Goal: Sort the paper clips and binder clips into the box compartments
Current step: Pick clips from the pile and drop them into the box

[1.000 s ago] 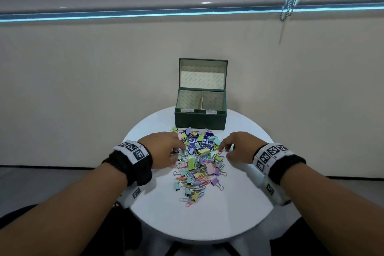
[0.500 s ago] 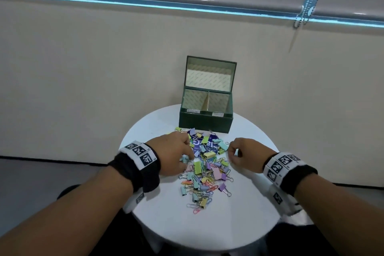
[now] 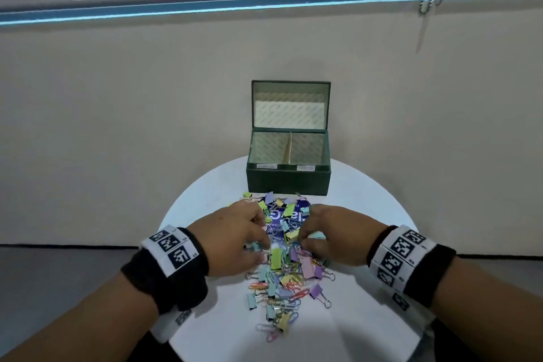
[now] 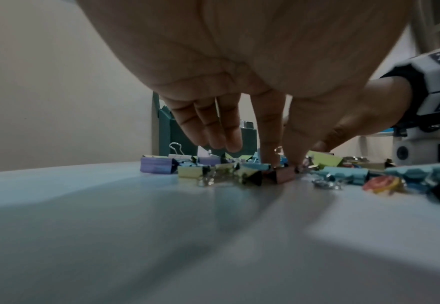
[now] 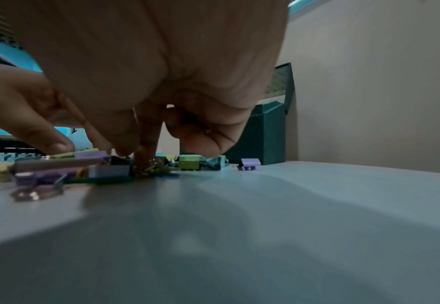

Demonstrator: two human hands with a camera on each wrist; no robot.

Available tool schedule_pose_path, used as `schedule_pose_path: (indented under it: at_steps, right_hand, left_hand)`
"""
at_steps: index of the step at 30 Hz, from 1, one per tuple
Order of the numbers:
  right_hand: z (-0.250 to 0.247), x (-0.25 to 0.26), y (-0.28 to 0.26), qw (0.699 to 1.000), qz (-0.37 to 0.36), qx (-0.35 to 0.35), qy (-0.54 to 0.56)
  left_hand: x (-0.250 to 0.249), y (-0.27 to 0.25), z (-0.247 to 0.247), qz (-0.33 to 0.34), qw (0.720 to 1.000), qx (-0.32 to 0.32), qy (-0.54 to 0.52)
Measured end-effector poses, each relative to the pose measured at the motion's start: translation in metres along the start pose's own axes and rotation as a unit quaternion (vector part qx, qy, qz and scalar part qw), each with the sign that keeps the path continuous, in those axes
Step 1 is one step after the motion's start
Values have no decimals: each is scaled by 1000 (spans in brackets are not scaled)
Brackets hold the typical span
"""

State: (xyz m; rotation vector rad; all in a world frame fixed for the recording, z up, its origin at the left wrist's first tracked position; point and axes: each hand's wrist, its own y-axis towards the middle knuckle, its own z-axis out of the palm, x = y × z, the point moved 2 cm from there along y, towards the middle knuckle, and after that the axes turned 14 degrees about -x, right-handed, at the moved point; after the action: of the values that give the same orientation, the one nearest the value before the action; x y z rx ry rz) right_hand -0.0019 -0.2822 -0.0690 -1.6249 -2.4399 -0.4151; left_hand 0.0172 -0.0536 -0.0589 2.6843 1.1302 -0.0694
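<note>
Head view: both hands (image 3: 235, 239) in clip pile (image 3: 282, 270), table rim (image 3: 405, 214) well apart.

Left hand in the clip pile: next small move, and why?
Probably close the left hand on the small brown binder clip under its fingertips and lift. The fingertips are down on the pile of pastel clips, and no clips are visible in the open dark green two-compartment box behind it.
</note>
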Motion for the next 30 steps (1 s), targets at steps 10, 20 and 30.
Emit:
schedule_pose_path:
  at_steps: [10,20,30]
  right_hand:
    - [3,2,7,1000,17,-24,-9]
    - [6,3,6,999,22,9,-23]
    - [2,5,3,999,50,6,-1]
  left_hand:
    - [1,2,1,25,998,-55,-32]
    - [-12,-10,-2,78,994,-53,-46]
    - [-14,-7,1,69,996,-51,-20]
